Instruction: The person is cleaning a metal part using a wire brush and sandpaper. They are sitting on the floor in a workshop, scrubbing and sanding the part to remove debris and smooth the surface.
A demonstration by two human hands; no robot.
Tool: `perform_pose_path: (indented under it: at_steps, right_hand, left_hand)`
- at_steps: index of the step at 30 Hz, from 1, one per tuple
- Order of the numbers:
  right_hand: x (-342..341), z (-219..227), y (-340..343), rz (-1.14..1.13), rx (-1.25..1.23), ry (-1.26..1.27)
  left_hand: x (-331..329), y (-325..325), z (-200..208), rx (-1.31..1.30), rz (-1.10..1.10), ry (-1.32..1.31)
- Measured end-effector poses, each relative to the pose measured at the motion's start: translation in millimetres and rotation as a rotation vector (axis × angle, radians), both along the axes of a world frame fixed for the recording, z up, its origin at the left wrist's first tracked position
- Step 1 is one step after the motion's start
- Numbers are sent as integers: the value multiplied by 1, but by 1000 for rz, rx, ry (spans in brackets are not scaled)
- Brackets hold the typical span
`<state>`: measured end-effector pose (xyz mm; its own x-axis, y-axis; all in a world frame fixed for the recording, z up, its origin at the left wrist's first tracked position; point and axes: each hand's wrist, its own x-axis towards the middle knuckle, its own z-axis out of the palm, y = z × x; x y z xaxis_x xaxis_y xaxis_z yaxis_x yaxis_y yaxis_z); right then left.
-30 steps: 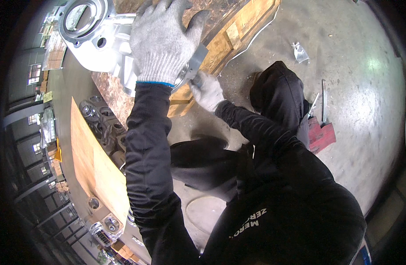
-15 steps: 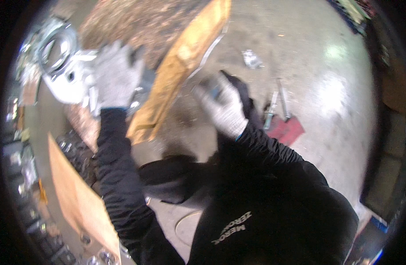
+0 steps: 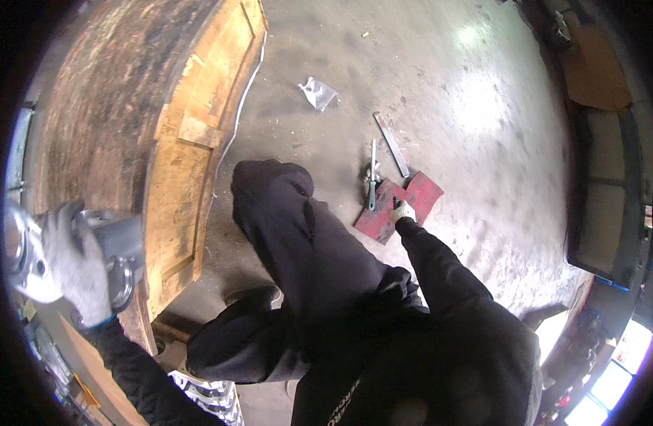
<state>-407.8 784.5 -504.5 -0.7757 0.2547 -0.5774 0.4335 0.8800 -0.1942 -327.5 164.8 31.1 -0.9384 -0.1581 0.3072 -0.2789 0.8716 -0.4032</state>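
My left hand (image 3: 78, 263), in a grey knit glove, lies over a silver metal casting (image 3: 39, 273), its fingers curled over the top. Beside those fingers, a grey cylindrical section (image 3: 120, 238) and a shiny round ring (image 3: 120, 282) show near the bench edge. Low on the right, my gloved right hand (image 3: 403, 211) is at a red cloth (image 3: 427, 193) on the floor. Its fingers are closed around a small dark thing, too small to name. A file with a teal handle (image 3: 372, 195) lies partly on the cloth. Just beyond is a flat metal bar (image 3: 392, 145).
A worn wooden bench (image 3: 188, 163) with a yellowish side runs along the left. A crumpled clear plastic bag (image 3: 318, 93) lies on the concrete floor. Patterned metal parts (image 3: 209, 397) stand below the bench. Dark panels (image 3: 600, 192) line the far right.
My right hand has gone from in front of my body down to the red cloth. The view has swung right, and my left hand remains at the metal casting.
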Motion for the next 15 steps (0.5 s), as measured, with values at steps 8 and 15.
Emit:
perform_pose_path:
  at_steps: [8, 15]
  right_hand:
    - [-59, 36, 11, 107, -96, 242]
    - [-62, 11, 52, 92, 98, 72]
  left_hand:
    - [-4, -4, 1, 235, -96, -22]
    - [0, -11, 5, 180, 19, -96]
